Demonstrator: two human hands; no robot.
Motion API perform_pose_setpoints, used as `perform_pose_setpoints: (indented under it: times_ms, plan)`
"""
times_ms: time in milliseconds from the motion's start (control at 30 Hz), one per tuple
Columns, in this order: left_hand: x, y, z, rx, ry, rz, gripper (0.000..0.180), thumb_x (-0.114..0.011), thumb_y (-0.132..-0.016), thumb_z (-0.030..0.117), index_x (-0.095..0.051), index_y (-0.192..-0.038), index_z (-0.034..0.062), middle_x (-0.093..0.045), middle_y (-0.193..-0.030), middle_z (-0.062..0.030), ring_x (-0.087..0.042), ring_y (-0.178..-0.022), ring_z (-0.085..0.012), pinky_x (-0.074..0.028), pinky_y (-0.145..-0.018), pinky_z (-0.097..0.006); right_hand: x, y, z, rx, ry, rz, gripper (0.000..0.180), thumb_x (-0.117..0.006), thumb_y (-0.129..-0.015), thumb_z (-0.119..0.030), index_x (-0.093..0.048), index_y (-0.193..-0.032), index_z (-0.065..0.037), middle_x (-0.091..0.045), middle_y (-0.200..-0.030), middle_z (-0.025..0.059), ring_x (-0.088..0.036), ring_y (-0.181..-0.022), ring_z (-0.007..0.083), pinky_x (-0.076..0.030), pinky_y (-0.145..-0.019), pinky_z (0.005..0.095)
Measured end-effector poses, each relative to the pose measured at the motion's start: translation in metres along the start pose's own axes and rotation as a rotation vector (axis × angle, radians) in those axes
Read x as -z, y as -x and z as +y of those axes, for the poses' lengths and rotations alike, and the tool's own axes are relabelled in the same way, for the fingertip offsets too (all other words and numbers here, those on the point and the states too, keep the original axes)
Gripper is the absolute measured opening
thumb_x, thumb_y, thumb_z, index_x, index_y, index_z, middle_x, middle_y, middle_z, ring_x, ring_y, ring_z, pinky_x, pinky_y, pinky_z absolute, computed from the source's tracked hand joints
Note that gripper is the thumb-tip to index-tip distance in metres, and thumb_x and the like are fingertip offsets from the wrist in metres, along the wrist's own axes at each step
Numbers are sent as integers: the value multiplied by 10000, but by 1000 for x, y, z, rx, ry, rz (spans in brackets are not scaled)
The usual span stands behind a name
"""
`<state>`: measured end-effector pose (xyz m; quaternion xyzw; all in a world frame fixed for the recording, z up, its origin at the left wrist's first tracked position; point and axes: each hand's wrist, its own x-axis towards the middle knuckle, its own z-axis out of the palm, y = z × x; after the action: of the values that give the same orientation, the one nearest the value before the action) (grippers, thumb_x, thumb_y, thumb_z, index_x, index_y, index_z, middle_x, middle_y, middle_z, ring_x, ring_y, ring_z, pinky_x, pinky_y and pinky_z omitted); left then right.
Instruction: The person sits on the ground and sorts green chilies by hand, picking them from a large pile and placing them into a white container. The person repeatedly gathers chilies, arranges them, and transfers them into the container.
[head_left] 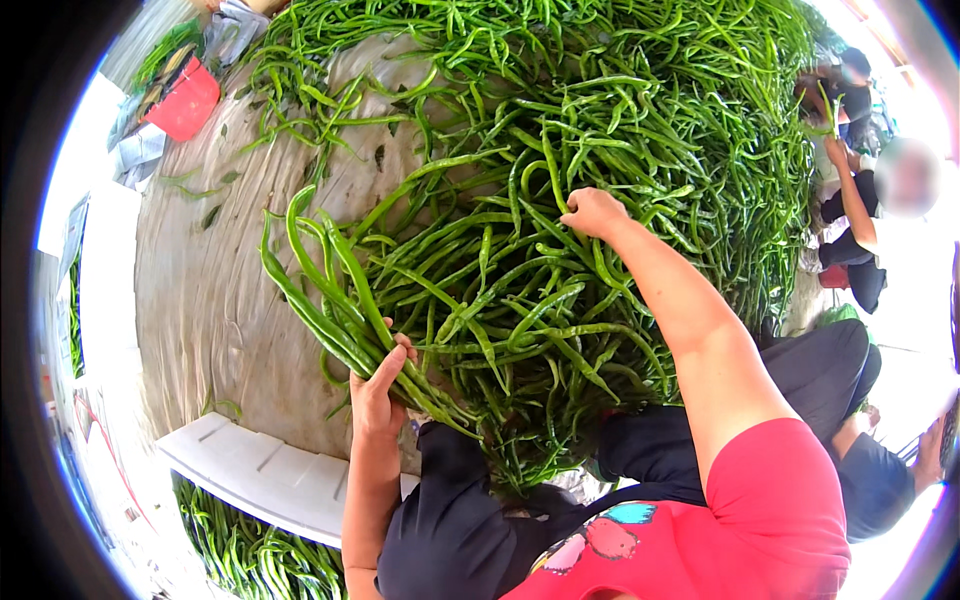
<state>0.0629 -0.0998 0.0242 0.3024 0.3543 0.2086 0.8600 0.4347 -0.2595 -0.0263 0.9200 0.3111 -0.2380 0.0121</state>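
Observation:
My left hand (378,397) is closed round a bunch of long green chili peppers (328,290), held together near one end, with their other ends fanned out toward the far left. Farther off and to the right, my right hand (594,212) reaches over a large pile of green chili peppers (690,140). Its thumb and fingers are pinched together at one curved green chili pepper (549,165) on the pile. The fingertips there are partly hidden.
A pale plastic sheet (230,300) lies under the pile. At the near left stands a white foam box (255,455) holding peppers. A red bucket (190,103) is at the far left. Other people sit along the right, one with an arm (855,195) raised beside the pile.

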Motion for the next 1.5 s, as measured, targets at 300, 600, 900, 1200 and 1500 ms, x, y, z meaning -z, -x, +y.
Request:
perform_pose_setpoints:
  times_ms: [300,600,900,1200,1500]
  plan:
    - [-4,2,-6,111,7,-93,409,-602,-826,-9,-482,-1216,18,-611,-980,-78,-590,-834,-167,-483,-730,-284,108,70,-2,234,-1061,-118,236,-561,-913,-197,-598,-1108,-70,-625,-908,8,-563,-664,49,-419,-576,192]
    - [-18,18,-17,152,-138,-199,394,-588,-879,101,-458,-1237,-1,-593,-982,-75,-575,-832,-161,-486,-720,-301,105,136,-44,406,-1123,-195,224,-475,-962,-129,-538,-1146,-18,-619,-993,45,-646,-788,112,-525,-701,248]
    - [-7,13,-12,141,-13,-150,361,-606,-875,70,-492,-1213,14,-611,-983,-62,-586,-856,-155,-486,-739,-295,73,102,-9,184,-1940,-349,273,-477,-955,-127,-520,-1193,1,-621,-1043,94,-633,-775,107,-541,-700,239]
    - [-5,2,-8,137,-19,-31,367,-610,-867,60,-489,-1209,10,-603,-974,-71,-583,-846,-160,-488,-737,-296,73,78,-10,138,-1769,-326,254,-502,-947,-162,-557,-1154,-25,-640,-1008,70,-617,-764,90,-522,-709,233]
    - [6,-4,-12,20,12,128,336,-634,-849,61,-517,-1161,18,-596,-942,-58,-588,-831,-151,-486,-718,-284,87,127,-35,200,-1175,-354,242,-534,-910,-200,-584,-1073,-28,-639,-929,37,-568,-722,81,-454,-661,211]
